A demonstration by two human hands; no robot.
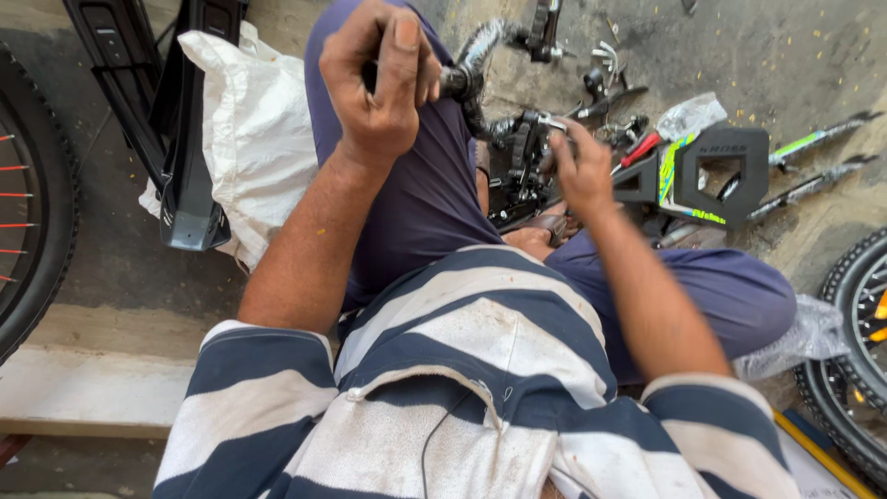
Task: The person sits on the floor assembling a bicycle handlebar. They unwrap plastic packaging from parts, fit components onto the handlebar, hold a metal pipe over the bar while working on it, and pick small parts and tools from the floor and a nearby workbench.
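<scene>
My left hand [379, 79] is raised over my left knee, fist closed around a dark tool handle whose black end [455, 81] pokes out to the right. My right hand [580, 166] reaches forward and grips a black metal bicycle part [528, 152] with levers and cables, held above my lap. A cable wrapped in clear plastic [480, 46] runs up from between my hands. I sit on the ground in a striped shirt and dark blue trousers.
A white sack [259, 129] and black mudguards [185, 139] lie at left beside a bicycle wheel [28, 203]. A black and green chain guard [711, 171], a red-handled tool [639, 148] and small parts lie ahead on the concrete. Another tyre [855, 370] is at right.
</scene>
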